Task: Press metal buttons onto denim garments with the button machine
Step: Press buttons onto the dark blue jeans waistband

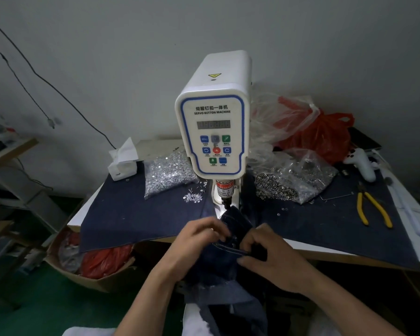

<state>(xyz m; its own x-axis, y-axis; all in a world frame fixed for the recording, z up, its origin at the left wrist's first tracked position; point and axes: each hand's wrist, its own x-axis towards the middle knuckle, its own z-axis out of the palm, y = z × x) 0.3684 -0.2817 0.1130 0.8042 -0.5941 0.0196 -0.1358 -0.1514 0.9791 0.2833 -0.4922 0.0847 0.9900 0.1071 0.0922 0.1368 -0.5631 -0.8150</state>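
Observation:
The white servo button machine stands at the middle of the table, its press head pointing down. A dark denim garment lies bunched just in front of the head and hangs off the table edge toward me. My left hand pinches the garment's left side with curled fingers. My right hand grips its right side along a stitched edge. A clear bag of silver button parts lies left of the machine, and a bag of darker metal buttons lies right of it.
A dark blue cloth covers the table. Yellow-handled pliers and a white handheld tool lie at the right. Red and clear plastic bags pile behind the machine. A tissue pack sits at back left. A cardboard box stands on the floor.

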